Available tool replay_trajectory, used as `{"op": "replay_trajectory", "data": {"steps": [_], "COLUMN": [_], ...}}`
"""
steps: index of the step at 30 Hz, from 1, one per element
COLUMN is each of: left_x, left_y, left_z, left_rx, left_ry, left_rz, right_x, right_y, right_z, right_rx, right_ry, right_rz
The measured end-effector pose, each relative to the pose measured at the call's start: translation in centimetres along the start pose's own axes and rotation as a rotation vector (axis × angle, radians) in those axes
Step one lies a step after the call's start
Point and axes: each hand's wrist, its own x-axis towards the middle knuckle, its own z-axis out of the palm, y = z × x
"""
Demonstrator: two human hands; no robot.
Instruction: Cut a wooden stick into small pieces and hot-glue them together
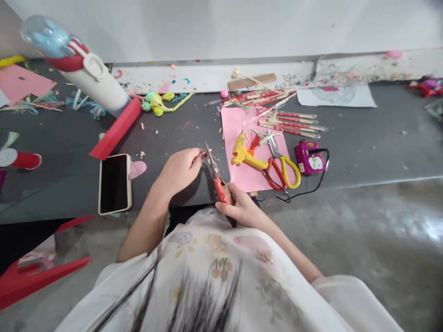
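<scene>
Mid-frame, our right hand (238, 206) is wrapped round the pliers (221, 190), and our left hand (182, 170) pinches a tiny scrap (205, 155) by their tips, probably for steadiness.

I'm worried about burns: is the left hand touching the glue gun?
Apart. The head view shows dark tabletop and pink paper between left hand and glue gun.

Here's the dark grey tabletop (374, 133), busy along its length: far left, a red spool of thread with white ends (26, 159) lies on its side, and a black-screened smartphone in a pale case (115, 184) sits near the front edge. Yellow and mint-green yarn (158, 103) curls towards the back, a flat pink paper sheet (249, 183) covers the middle, and just right of it rests a purple plastic box (310, 159).
</scene>
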Motion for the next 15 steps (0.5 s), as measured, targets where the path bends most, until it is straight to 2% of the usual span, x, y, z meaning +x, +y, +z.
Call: {"op": "replay_trajectory", "data": {"steps": [9,15], "left_x": [-0.8,-1.1], "left_y": [0.5,0.1], "left_z": [-0.7,-1.5], "left_rx": [-0.175,-0.251], "left_ry": [0.08,-0.011], "left_rz": [0.04,0.033], "right_x": [-0.9,-1.4], "right_y": [-1.7,-2.2], "right_z": [-0.3,-0.3], "right_rx": [-0.202,-0.315], "right_ry": [0.088,0.14], "right_rz": [-0.045,-0.049]}}
